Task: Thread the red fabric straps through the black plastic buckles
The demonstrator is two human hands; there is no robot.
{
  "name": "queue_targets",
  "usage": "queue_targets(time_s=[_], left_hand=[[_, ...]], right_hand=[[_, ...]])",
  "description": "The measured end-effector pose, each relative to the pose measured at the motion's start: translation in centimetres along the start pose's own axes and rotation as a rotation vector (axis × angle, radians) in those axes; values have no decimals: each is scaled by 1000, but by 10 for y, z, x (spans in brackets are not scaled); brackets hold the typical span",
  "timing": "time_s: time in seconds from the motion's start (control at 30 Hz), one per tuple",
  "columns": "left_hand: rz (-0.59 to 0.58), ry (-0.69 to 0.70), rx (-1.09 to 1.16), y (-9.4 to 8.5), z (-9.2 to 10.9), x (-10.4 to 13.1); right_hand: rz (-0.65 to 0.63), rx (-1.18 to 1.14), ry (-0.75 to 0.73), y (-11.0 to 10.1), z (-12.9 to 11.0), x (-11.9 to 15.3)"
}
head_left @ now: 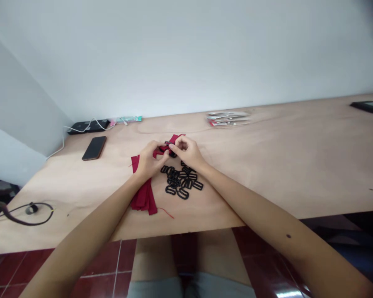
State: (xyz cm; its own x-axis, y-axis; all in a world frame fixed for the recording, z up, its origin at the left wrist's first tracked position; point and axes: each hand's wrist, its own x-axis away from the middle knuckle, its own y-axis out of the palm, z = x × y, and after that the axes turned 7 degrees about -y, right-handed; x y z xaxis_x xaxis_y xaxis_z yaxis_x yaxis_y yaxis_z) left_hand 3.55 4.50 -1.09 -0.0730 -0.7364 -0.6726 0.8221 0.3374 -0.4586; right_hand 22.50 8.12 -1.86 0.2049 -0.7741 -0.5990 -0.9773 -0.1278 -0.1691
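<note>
My left hand [151,159] is closed, with thumb and fingers pinching a red fabric strip [159,153]. From the other side, my right hand [189,154] pinches the same strip where black buckle parts show between the fingertips. How the strip runs through the black piece is hidden by the fingers. Just below the hands lies a loose pile of black plastic slide buckles [183,193], some rectangular and some rounded. A stack of red fabric strips [144,199] lies partly under my left wrist, with a loose red thread trailing to the right.
On the wooden table [282,165] a phone [94,148] lies at left. Behind it are a black power strip [88,126] with a white cable and a teal-pink packet [129,119]. Flat packets [228,118] lie by the wall; a dark device [369,106] sits far right; a black cable [27,223] loops at left.
</note>
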Motion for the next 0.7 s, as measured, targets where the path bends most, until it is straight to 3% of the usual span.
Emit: queue_targets(time_s=[0.17, 0.4, 0.6, 0.7], left_hand=[[23, -146, 78, 0, -8, 0], [-87, -109, 157, 2, -11, 1], [-152, -138, 144, -1, -6, 0], [-121, -179, 140, -4, -6, -1]], right_hand=[[-41, 224, -169, -10, -1, -2], [-106, 511, -182, -9, 0, 0], [-140, 520, -181, -9, 5, -1], [-152, 478, -192, -13, 9, -2]])
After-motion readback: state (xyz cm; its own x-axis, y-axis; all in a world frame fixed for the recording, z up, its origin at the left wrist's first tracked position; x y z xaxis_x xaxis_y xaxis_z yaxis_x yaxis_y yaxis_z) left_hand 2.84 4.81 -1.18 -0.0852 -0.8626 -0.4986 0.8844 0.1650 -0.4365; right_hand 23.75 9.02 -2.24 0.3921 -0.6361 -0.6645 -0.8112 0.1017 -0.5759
